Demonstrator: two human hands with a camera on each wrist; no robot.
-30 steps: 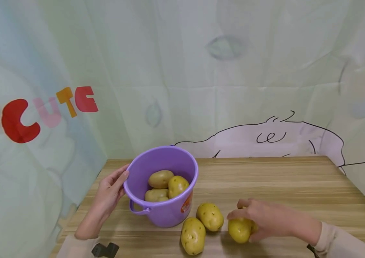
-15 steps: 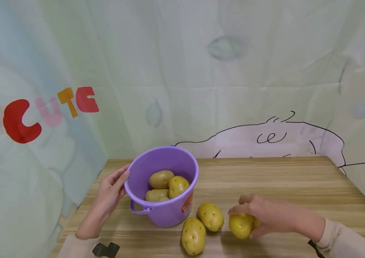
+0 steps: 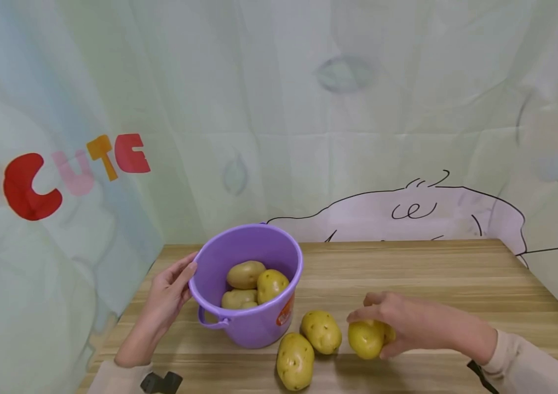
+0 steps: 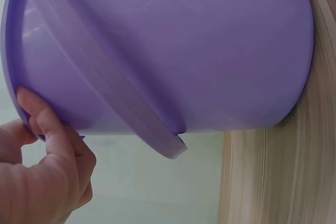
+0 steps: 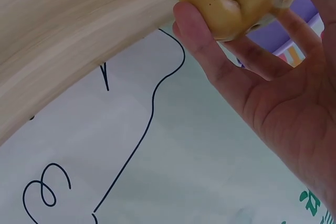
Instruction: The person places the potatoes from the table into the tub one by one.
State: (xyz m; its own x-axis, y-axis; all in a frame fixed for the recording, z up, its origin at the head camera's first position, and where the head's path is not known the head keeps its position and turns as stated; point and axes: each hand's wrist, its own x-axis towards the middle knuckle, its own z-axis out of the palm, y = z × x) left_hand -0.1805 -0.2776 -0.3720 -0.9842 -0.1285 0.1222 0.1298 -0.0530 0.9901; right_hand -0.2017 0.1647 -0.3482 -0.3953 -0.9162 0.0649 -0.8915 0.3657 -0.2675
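Note:
A purple bucket [image 3: 251, 328] stands tilted toward me on the table, with several potatoes inside, among them a yellow one [image 3: 272, 284] and a duller, browner one [image 3: 246, 274]. My left hand [image 3: 167, 290] pinches its rim on the left side; the left wrist view shows the fingers [image 4: 44, 116] curled over that edge, beside the hanging handle [image 4: 105, 77]. To the right, my right hand [image 3: 402, 325] grips a yellow potato [image 3: 366, 340] between thumb and fingers, close over the tabletop. Two more potatoes [image 3: 295, 361] [image 3: 321, 332] lie between bucket and right hand.
The wooden table [image 3: 431, 273] runs back to a pale printed curtain [image 3: 259, 109]. Another curtain side with coloured letters [image 3: 32, 186] hangs on the left. Dark straps [image 3: 161, 382] sit at both wrists.
My right hand has lifted slightly with the potato in its grip. The left hand, the bucket and the two loose potatoes have stayed in place.

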